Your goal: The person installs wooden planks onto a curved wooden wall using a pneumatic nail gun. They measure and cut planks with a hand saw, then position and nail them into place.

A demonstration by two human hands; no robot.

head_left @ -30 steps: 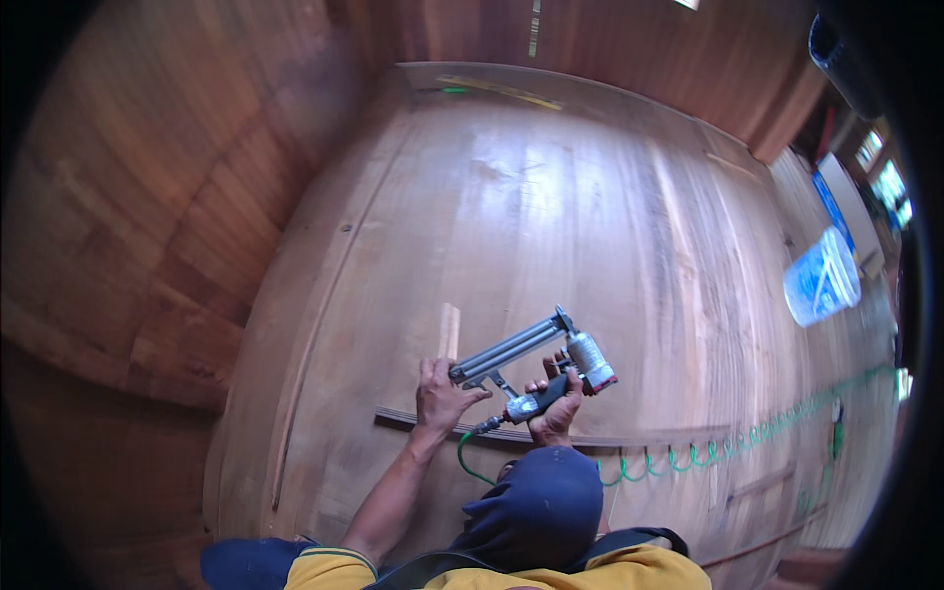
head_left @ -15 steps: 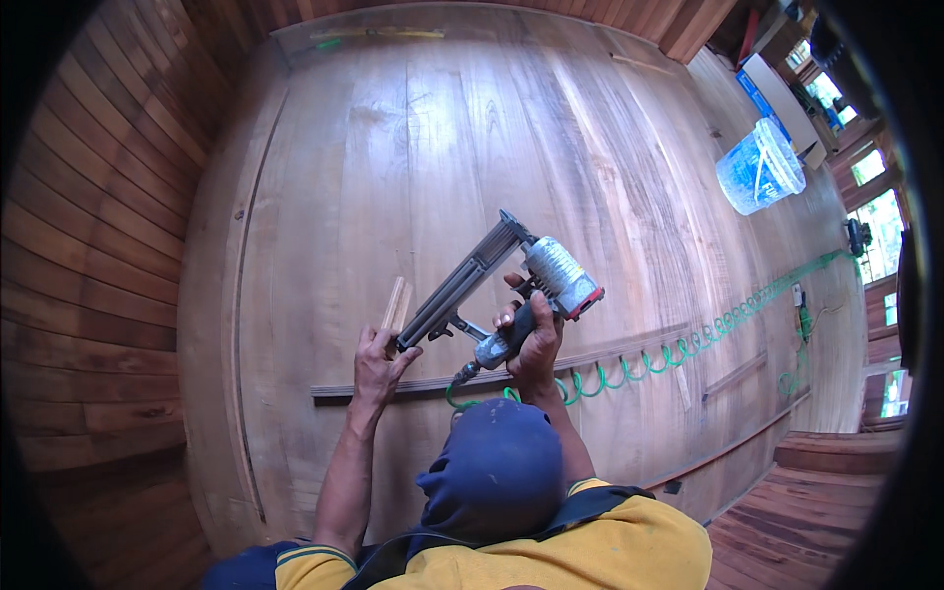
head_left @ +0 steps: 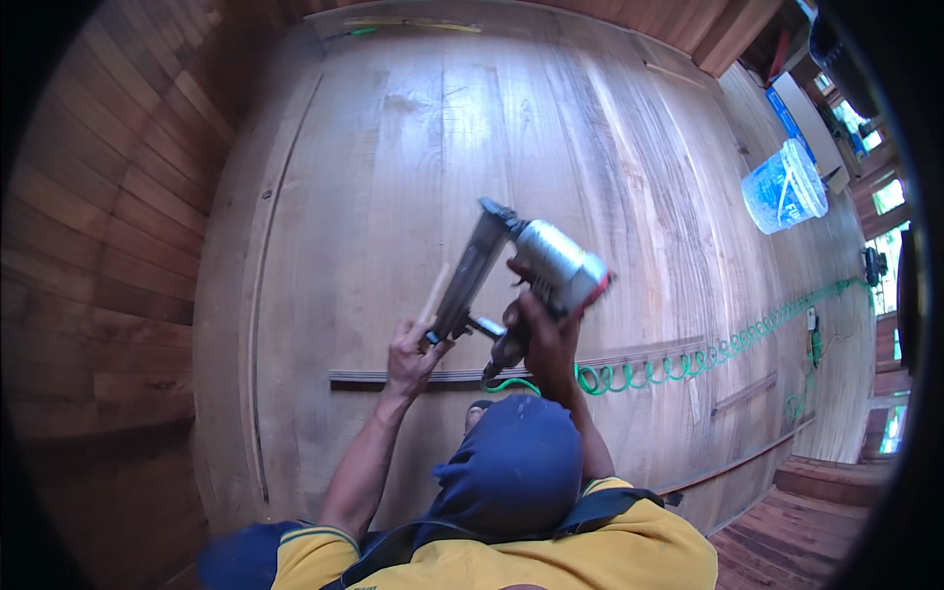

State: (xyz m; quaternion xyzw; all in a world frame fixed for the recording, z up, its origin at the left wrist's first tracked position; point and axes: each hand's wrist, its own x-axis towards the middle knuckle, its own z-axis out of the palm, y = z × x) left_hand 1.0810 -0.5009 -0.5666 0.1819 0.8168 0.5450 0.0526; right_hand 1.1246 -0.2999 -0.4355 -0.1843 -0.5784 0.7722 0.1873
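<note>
Nail gun (head_left: 562, 258) approx. ctr of view. R hand (head_left: 544, 324) wrapped round its handle (head_left: 507, 348); trigger finger blurred, can't tell. L hand (head_left: 406, 360) pinching tail of magazine (head_left: 474, 267), approx. 7 o'clock from gun body; grip on wood strip (head_left: 435, 293) unclear. Green hose (head_left: 651, 374) runs toward 3 o'clock. Risks (est.): stray trigger squeeze → poss. misfire toward 11 o'clock; hose snag → gun twists.

The person's bare left forearm (head_left: 366, 457) slants upward and rightward to the left hand (head_left: 411, 360), its fingers curled and thumb extended rightward. The right forearm (head_left: 587, 433), partly hidden by a bent knee (head_left: 516, 452), leads up to the right hand (head_left: 551, 332), blurred and closed in a grip.
</note>
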